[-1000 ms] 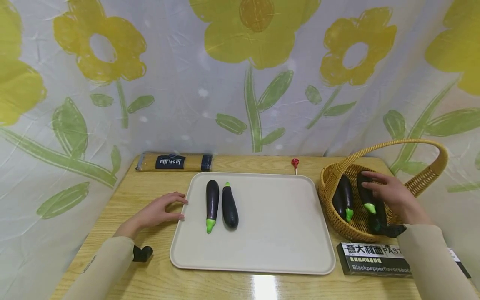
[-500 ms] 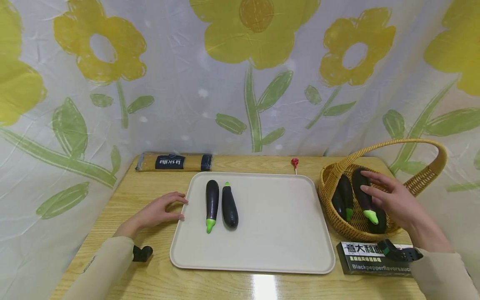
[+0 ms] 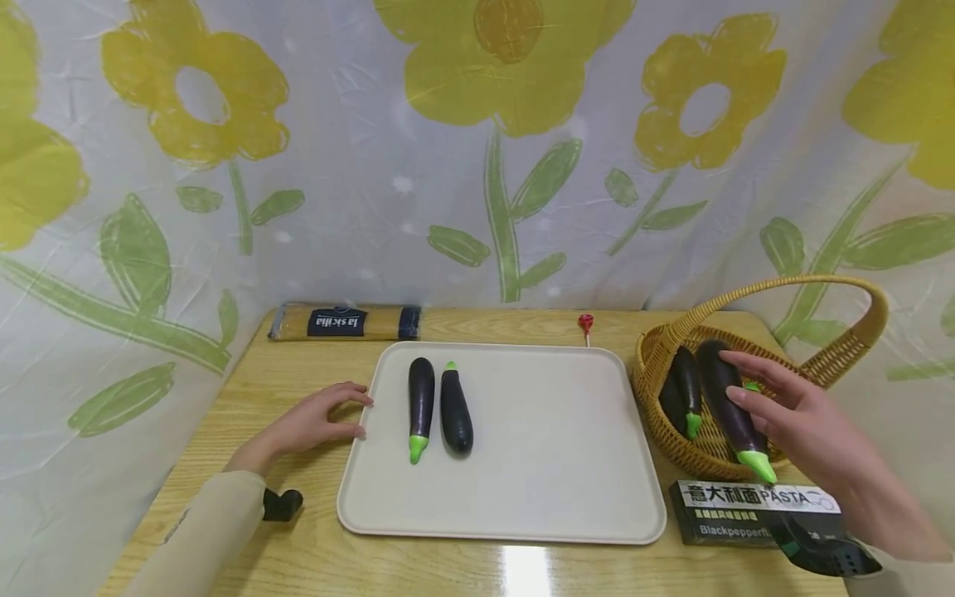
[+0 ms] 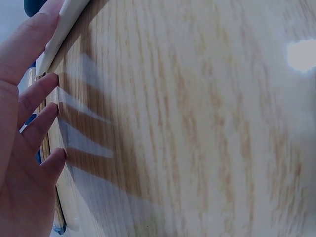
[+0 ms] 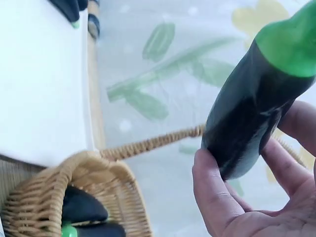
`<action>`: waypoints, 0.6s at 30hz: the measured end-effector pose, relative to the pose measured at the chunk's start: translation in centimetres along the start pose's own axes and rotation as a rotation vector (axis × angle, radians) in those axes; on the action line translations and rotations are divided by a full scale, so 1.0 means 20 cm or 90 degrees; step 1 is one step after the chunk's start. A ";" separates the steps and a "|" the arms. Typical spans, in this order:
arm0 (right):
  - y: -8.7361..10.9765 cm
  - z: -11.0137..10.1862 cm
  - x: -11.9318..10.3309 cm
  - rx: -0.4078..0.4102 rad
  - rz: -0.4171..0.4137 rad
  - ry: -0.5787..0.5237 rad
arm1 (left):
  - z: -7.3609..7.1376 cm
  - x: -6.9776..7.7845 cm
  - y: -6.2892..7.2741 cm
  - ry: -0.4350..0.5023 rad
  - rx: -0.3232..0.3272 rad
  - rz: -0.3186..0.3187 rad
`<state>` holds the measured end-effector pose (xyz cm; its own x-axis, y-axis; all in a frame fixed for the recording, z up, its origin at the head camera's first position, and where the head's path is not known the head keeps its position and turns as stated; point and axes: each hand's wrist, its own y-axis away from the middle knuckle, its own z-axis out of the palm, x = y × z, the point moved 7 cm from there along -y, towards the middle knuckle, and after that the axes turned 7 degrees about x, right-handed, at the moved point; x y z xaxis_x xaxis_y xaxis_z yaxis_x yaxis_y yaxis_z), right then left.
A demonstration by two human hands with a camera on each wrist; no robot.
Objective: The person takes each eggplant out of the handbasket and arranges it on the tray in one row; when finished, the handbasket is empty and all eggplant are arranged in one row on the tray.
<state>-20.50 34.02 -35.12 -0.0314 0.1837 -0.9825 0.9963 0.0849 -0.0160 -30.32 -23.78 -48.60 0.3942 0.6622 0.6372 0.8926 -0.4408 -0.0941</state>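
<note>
My right hand (image 3: 809,427) grips a dark purple eggplant (image 3: 724,394) between thumb and fingers, its bright green stem end tilted toward me. This eggplant is raised over the wicker basket (image 3: 660,431); the right wrist view shows its glossy body (image 5: 242,111) close up. More eggplants (image 3: 689,385) lie inside the basket, one partly hidden behind the hand. On the beige tray (image 3: 552,448), two eggplants lie side by side, one with its stem toward me (image 3: 421,398), the other with its stem away (image 3: 456,414). My left hand (image 3: 317,423) rests at the tray's left edge, fingers relaxed and holding nothing.
A tall arched handle (image 3: 776,286) rises over the basket. In front of the basket lies a black pasta box (image 3: 716,518). Along the back are a spaghetti pack (image 3: 339,322) and a red lollipop (image 3: 586,322). A flowered curtain (image 3: 358,182) hangs behind the wooden table.
My right hand has lifted the eggplant up from among the others and drawn it toward me. More of its body and stem shows now. The left hand has stayed in place.
</note>
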 end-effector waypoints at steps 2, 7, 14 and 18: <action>0.03 0.03 -0.02 -0.017 0.006 0.013 | 0.00 0.00 0.00 -0.001 0.000 -0.002; 0.06 0.10 -0.06 -0.071 0.017 0.001 | 0.00 0.00 0.01 -0.001 0.000 -0.010; 0.06 0.21 -0.08 -0.096 0.039 0.032 | 0.00 0.01 0.01 -0.003 0.001 -0.011; 0.04 0.30 -0.09 -0.097 0.017 0.107 | -0.01 0.01 0.01 -0.001 0.003 -0.003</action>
<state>-19.09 27.83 -34.41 -0.0311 0.3472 -0.9373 0.9736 0.2227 0.0501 -30.13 -23.71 -48.34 0.3902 0.6650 0.6368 0.8955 -0.4349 -0.0946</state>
